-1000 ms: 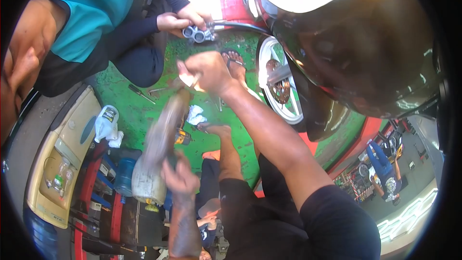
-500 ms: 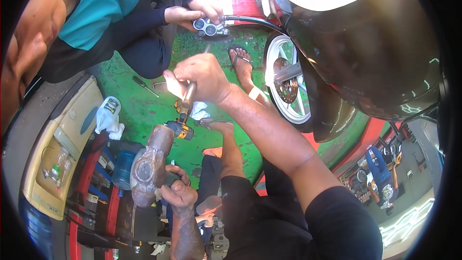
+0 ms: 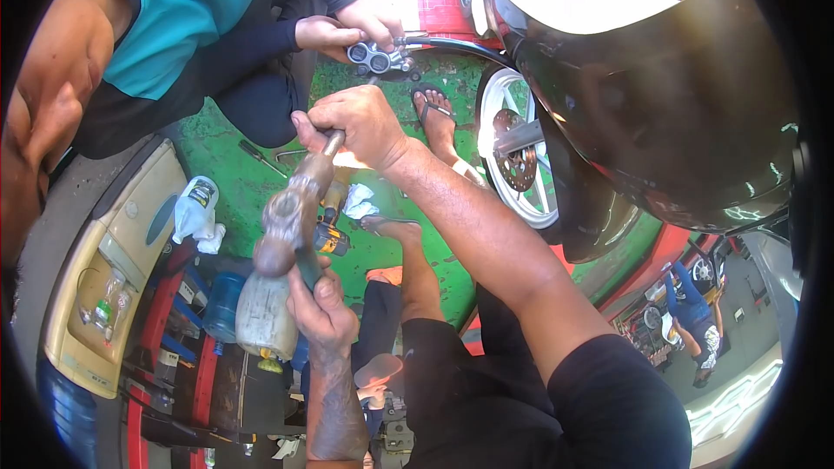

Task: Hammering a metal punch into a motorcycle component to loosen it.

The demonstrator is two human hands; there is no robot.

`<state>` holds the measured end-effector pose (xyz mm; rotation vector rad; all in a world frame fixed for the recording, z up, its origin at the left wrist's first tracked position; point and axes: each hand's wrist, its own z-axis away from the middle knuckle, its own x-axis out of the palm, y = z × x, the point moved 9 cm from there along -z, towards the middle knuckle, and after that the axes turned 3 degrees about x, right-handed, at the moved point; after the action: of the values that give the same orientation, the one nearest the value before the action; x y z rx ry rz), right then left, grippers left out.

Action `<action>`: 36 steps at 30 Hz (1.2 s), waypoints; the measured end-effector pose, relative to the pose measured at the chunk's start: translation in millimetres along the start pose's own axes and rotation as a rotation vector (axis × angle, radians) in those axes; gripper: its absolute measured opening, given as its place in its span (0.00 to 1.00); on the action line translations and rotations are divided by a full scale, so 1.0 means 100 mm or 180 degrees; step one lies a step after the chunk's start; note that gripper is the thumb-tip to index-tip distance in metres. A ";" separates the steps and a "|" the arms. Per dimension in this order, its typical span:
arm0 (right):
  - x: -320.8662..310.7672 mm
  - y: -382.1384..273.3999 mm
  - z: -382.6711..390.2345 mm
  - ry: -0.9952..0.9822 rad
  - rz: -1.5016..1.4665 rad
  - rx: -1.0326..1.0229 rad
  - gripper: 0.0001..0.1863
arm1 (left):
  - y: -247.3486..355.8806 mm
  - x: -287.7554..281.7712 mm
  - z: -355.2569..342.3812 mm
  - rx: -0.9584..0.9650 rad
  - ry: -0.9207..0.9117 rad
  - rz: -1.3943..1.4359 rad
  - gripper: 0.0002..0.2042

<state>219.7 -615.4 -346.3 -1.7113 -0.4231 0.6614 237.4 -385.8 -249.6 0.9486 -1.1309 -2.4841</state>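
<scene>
My right hand (image 3: 363, 126) is closed around the handle of a hammer (image 3: 291, 215), whose worn brown metal head hangs toward the lower left. Below that head, my left hand (image 3: 325, 313) has its fingers curled, thumb up, against a greenish thing (image 3: 307, 267) that the hammer mostly hides, so I cannot tell its kind. Beside this hand shows a cloudy whitish rounded container (image 3: 268, 317). Beyond my right fist, a co-worker in a teal shirt holds a silver brake caliper (image 3: 375, 58) with two round pistons in both hands.
A motorcycle's white front wheel (image 3: 528, 178) and dark bodywork (image 3: 669, 95) stand to the right. On the green floor lie a yellow-black power drill (image 3: 332, 239), a white rag (image 3: 360, 201) and a screwdriver (image 3: 261, 158). A beige panel (image 3: 113, 256) and a white bottle (image 3: 195, 206) are at left.
The hammer head has swung up and away from me, uncovering the whitish container. My right hand has shifted slightly up and left; my left hand stays nearly in place.
</scene>
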 end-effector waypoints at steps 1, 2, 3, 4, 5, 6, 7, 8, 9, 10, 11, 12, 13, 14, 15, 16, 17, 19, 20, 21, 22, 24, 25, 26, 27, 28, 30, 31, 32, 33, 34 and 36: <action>-0.01 0.00 0.00 0.0028 -0.0026 0.0017 0.21 | 0.02 0.00 -0.01 -0.0059 -0.0014 -0.0022 0.25; -0.01 0.01 0.00 0.0019 -0.0023 0.0035 0.20 | 0.00 0.00 0.00 -0.0294 -0.0004 -0.0004 0.24; -0.01 0.01 0.00 0.0012 -0.0021 0.0045 0.20 | 0.13 -0.04 -0.02 -0.0062 0.0080 0.0033 0.23; -0.01 0.02 0.00 0.0002 -0.0016 0.0104 0.20 | 0.27 -0.13 0.05 -0.0016 0.0185 0.0114 0.22; -0.01 0.01 0.00 0.0001 -0.0038 0.0057 0.20 | 0.33 -0.15 0.07 -0.0065 0.0209 0.0207 0.20; -0.02 0.01 0.00 -0.0002 -0.0046 0.0055 0.20 | 0.46 -0.30 0.13 -0.0150 0.0369 0.1450 0.18; -0.02 0.02 0.00 -0.0016 -0.0054 0.0065 0.20 | 0.67 -0.37 0.15 0.0367 0.0325 0.2078 0.16; -0.02 0.03 0.01 -0.0020 -0.0063 0.0080 0.20 | 0.87 -0.49 0.17 0.0914 0.0363 0.2200 0.15; -0.01 0.04 0.03 -0.0021 -0.0066 0.0077 0.20 | 1.08 -0.55 0.23 0.1694 0.0317 0.1878 0.15; 0.00 0.06 0.02 -0.0021 -0.0071 0.0064 0.19 | 1.18 -0.55 0.27 0.2241 0.0347 0.1425 0.15; 0.01 0.06 0.03 -0.0051 -0.0036 0.0019 0.19 | 1.21 -0.50 0.30 0.2520 0.0293 0.0975 0.16; 0.03 0.07 0.04 -0.0076 -0.0001 -0.0022 0.19 | 0.92 -0.27 0.12 0.1858 0.0056 0.0393 0.14; 0.03 0.07 0.09 -0.0090 0.0031 -0.0030 0.19 | 0.64 -0.09 0.00 0.1366 -0.0198 -0.0215 0.13; 0.00 0.09 0.10 0.0036 -0.0041 -0.0046 0.20 | 0.11 -0.07 -0.01 -0.0173 -0.0051 -0.1244 0.09; 0.05 0.09 0.18 -0.0164 0.0058 -0.0008 0.19 | -0.02 -0.12 0.07 -0.0273 0.0404 -0.0499 0.12; 0.06 0.08 0.27 -0.0322 0.0179 0.0008 0.18 | -0.21 -0.17 0.20 -0.0591 0.0762 0.0248 0.15; 0.05 0.11 0.30 -0.0495 0.0335 -0.0066 0.17 | -0.21 -0.15 0.29 -0.0356 0.0747 0.0594 0.20; 0.09 0.01 0.47 -0.0549 0.0374 0.0022 0.17 | -0.11 -0.22 0.53 0.0264 0.0726 0.0771 0.29; 0.10 -0.06 0.53 -0.0609 0.0291 0.0061 0.18 | -0.14 -0.28 0.62 0.0120 0.0645 0.0565 0.29; 0.10 -0.10 0.51 -0.0667 0.0251 -0.0052 0.18 | -0.20 -0.36 0.68 -0.0018 0.0750 0.0624 0.28; 0.10 -0.18 0.51 -0.0653 0.0081 -0.0070 0.17 | -0.18 -0.37 0.71 0.0066 0.0606 0.0387 0.29; 0.02 -0.33 0.47 -0.0402 -0.0105 -0.0169 0.17 | -0.25 -0.39 0.74 -0.0193 0.0518 0.0123 0.32; 0.00 -0.37 0.42 -0.0386 -0.0094 -0.0146 0.17 | -0.22 -0.40 0.72 -0.0107 0.0525 0.0087 0.33; -0.05 -0.42 0.39 -0.0275 -0.0210 -0.0184 0.14 | -0.23 -0.36 0.69 -0.0108 0.0475 0.0096 0.34; -0.06 -0.43 0.34 -0.0298 -0.0143 -0.0158 0.15 | -0.18 -0.32 0.66 0.0017 0.0433 0.0200 0.34; -0.07 -0.42 0.28 -0.0321 -0.0078 -0.0140 0.16 | -0.19 -0.31 0.63 -0.0099 0.0496 0.0092 0.34; -0.09 -0.38 0.19 -0.0329 -0.0032 -0.0159 0.16 | -0.10 -0.26 0.58 -0.0011 0.0576 0.0137 0.34; -0.11 -0.35 0.15 -0.0280 -0.0005 -0.0115 0.16 | -0.06 -0.25 0.54 -0.0005 0.0565 0.0053 0.33; -0.12 -0.31 0.12 -0.0230 0.0021 -0.0073 0.16 | -0.01 -0.22 0.50 0.0036 0.0501 0.0025 0.33; -0.12 -0.27 0.10 -0.0212 0.0057 -0.0030 0.16 | 0.01 -0.20 0.46 -0.0015 0.0441 0.0017 0.33; -0.14 -0.22 0.08 -0.0143 0.0060 0.0043 0.17 | 0.08 -0.17 0.41 0.0085 0.0358 0.0014 0.33; -0.18 -0.15 0.05 -0.0014 0.0057 0.0124 0.17 | 0.14 -0.12 0.32 0.0099 0.0193 0.0045 0.33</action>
<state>203.6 -618.8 -328.8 -1.6788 -0.3958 0.6823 225.2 -370.9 -218.1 1.0137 -1.1562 -2.4161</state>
